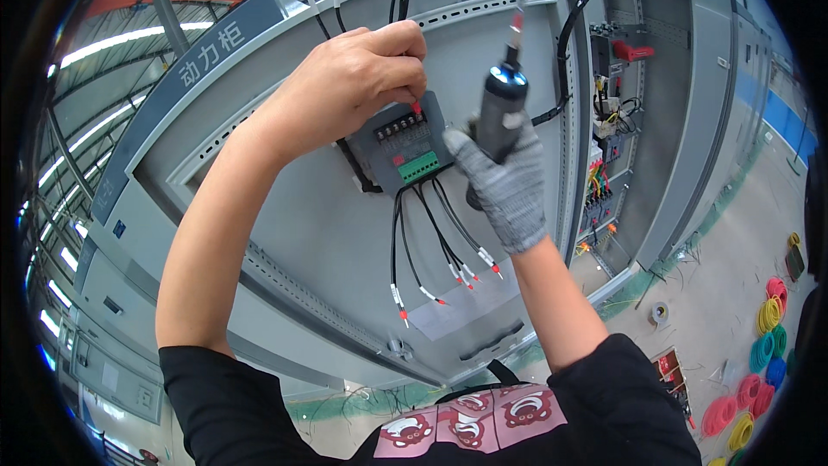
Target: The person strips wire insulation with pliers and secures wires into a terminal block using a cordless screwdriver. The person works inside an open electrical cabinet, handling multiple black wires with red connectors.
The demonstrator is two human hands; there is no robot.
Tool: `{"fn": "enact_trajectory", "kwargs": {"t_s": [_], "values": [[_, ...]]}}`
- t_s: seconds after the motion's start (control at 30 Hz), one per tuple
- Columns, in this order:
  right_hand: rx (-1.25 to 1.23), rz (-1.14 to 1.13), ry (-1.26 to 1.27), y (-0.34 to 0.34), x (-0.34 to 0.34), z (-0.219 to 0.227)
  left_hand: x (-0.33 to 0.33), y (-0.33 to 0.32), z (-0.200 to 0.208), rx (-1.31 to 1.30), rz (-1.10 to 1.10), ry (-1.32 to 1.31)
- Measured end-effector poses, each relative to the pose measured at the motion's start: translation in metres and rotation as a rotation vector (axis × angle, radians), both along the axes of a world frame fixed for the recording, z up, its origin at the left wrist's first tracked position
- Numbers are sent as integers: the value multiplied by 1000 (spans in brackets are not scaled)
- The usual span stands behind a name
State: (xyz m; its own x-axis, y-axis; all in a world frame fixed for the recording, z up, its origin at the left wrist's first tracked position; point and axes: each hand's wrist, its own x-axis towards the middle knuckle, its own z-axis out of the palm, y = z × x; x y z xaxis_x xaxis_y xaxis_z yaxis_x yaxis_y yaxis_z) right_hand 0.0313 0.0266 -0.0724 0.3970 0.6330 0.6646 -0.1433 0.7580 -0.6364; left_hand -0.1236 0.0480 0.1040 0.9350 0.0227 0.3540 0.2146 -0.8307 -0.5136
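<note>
Fingers (405,78) of bare left hand (354,86) pinched on one red-tipped wire (417,106); gloved right hand (504,181) around one electric screwdriver (502,108)

A tall grey cabinet door (328,233) fills most of the view. Beside it an open cabinet bay (617,138) shows breakers and coloured wiring. Long strip lights (121,39) glow under the roof beams. On the pale concrete floor (716,293), coloured wire coils (763,345) lie along the right edge.

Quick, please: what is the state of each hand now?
Left hand: bare, pinching a red-tipped wire at the module.
Right hand: gloved, closed around an electric screwdriver.
</note>
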Motion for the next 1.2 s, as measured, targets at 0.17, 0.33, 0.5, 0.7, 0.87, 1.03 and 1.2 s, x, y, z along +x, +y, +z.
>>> {"fn": "enact_trajectory", "kwargs": {"t_s": [0.17, 0.33, 0.5, 0.7, 0.87, 1.03, 1.2], "values": [[-158, -34, 45, -12, 12, -40, 1, 1, -2, 79, 3, 22], [-227, 18, 99, -25, 13, -56, -1, 4, -6, 123, -31, -2], [-262, 52, 104, -24, 11, -65, -3, 8, -12, 72, -97, -80], [-284, 109, 93, -22, 8, -74, -4, 9, -11, 113, -67, -44], [-358, 155, 91, -24, 6, -84, -4, 11, -8, 202, -85, 20], [-349, 182, 100, -24, 9, -93, -3, 10, -6, 226, -100, 31], [-375, 196, 129, -26, 14, -93, -2, 14, -8, 213, -131, 7]]}}
